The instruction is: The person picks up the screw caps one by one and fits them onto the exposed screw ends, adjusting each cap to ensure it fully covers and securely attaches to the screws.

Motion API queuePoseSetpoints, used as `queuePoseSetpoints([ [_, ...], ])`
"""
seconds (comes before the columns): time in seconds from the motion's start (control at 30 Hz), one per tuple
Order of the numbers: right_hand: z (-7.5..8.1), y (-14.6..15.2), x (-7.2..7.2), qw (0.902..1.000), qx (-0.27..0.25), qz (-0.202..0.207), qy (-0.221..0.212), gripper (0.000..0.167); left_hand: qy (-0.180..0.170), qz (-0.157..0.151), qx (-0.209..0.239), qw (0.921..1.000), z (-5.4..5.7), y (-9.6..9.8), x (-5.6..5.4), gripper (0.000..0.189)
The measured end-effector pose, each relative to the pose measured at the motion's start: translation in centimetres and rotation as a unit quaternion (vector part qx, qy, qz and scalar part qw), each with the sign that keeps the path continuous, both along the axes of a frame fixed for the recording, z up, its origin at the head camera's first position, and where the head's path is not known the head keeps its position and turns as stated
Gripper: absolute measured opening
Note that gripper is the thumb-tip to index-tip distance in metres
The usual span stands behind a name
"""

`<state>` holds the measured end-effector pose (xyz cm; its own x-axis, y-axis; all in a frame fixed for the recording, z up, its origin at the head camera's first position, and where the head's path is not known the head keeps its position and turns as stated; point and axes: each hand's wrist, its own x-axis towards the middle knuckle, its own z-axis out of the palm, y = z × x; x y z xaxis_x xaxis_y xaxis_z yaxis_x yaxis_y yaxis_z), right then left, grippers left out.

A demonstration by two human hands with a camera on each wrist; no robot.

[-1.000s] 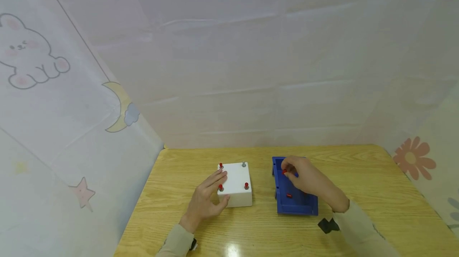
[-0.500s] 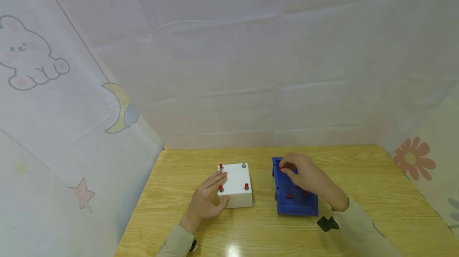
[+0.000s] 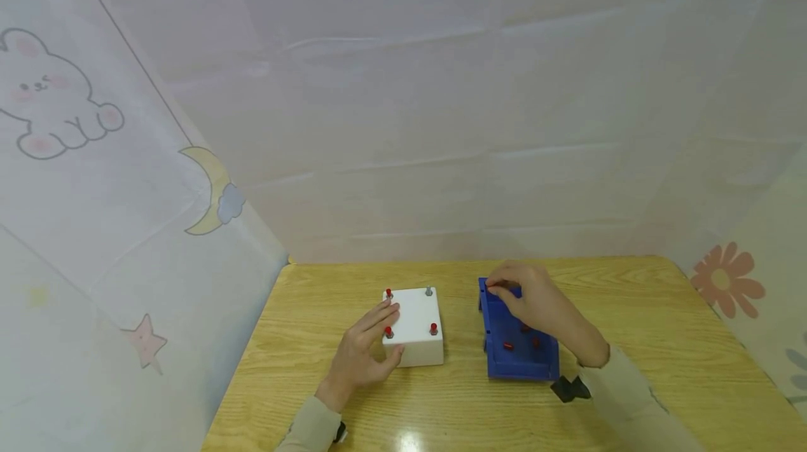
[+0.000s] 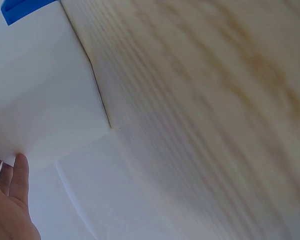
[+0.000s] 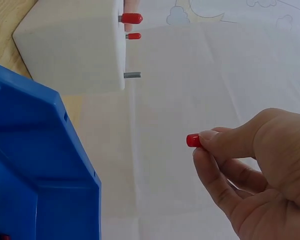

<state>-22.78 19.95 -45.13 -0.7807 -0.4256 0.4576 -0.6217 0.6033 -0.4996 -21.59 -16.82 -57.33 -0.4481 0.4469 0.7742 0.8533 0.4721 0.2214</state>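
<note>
A white box (image 3: pixel 412 317) sits on the wooden table, with an upright bolt near each top corner. Three bolts wear red caps (image 3: pixel 433 329); the back right bolt (image 3: pixel 429 291) shows bare threads. My left hand (image 3: pixel 358 355) rests against the box's left side, straight fingers on its top and thumb at the front face. Between thumb and index finger, my right hand (image 3: pixel 532 298) pinches a small red cap (image 5: pixel 193 140) above the far left part of the blue bin (image 3: pixel 523 369). Several red caps (image 3: pixel 508 345) lie loose in the bin.
Right of the white box stands the blue bin, a stretch of wooden table (image 3: pixel 463 403) between them. A pale printed cloth (image 3: pixel 403 122) hangs behind the table and along its sides.
My right hand has risen from inside the bin and moved away and slightly left, the red cap in its fingertips. More loose caps show in the bin. My left hand stays put.
</note>
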Motion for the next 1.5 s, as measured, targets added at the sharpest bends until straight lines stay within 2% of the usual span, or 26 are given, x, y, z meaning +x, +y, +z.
queuePoseSetpoints([
  [0.63,0.1,-1.0,0.0,0.9972,-0.043,0.005,0.061,0.024,0.008,-0.004,0.001,1.0000,0.2,0.1,0.1,0.050],
  [0.9,0.2,-1.3,0.0,0.9957,-0.059,-0.005,0.071,0.025,0.001,-0.002,0.002,1.0000,0.1,0.1,0.1,0.051],
  [1.5,0.5,-2.5,-0.4,0.9920,-0.090,0.026,0.085,0.029,0.003,-0.003,0.001,1.0000,-0.1,0.2,0.0,0.051],
])
